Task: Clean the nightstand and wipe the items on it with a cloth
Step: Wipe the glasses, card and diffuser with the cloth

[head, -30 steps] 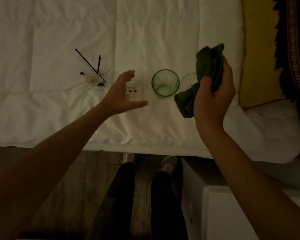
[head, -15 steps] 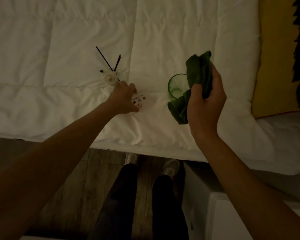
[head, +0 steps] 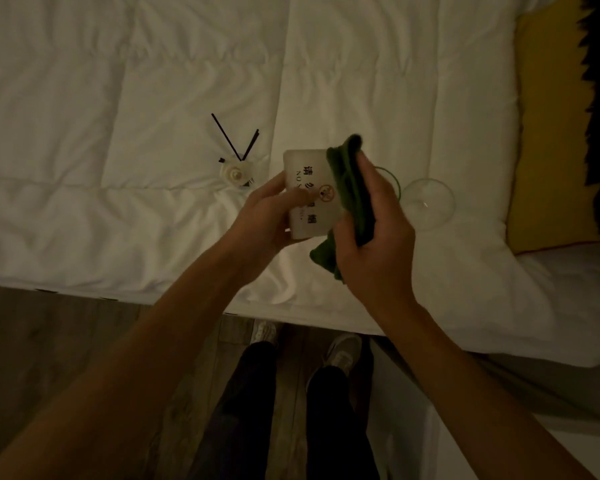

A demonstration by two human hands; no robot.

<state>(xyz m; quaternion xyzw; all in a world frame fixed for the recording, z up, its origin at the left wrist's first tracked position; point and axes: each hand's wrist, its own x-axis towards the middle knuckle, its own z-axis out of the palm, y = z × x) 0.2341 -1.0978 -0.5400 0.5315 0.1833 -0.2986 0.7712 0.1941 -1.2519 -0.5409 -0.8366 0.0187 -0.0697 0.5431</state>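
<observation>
A person standing at the edge of a white duvet [head: 153, 98] lifts a small no-smoking sign [head: 310, 195] above the bedding, the left hand [head: 267, 216] pinching it with the thumb across its printed face, apparently to steady it while it is wiped. The right hand [head: 374, 237] closes around a bunched green cloth [head: 349, 188] and presses the fabric against the sign's right edge, one tail of cloth hanging below the palm. Other items rest on the duvet, seemingly awaiting their turn: a reed diffuser [head: 234, 171] stands just left of the sign, a green glass [head: 390, 181] shows mostly hidden behind the right hand, and a clear glass [head: 428, 202] sits farther right of the sign. A yellow pillow [head: 551, 133] lies well to the sign's right. The nightstand itself cannot be clearly made out.
</observation>
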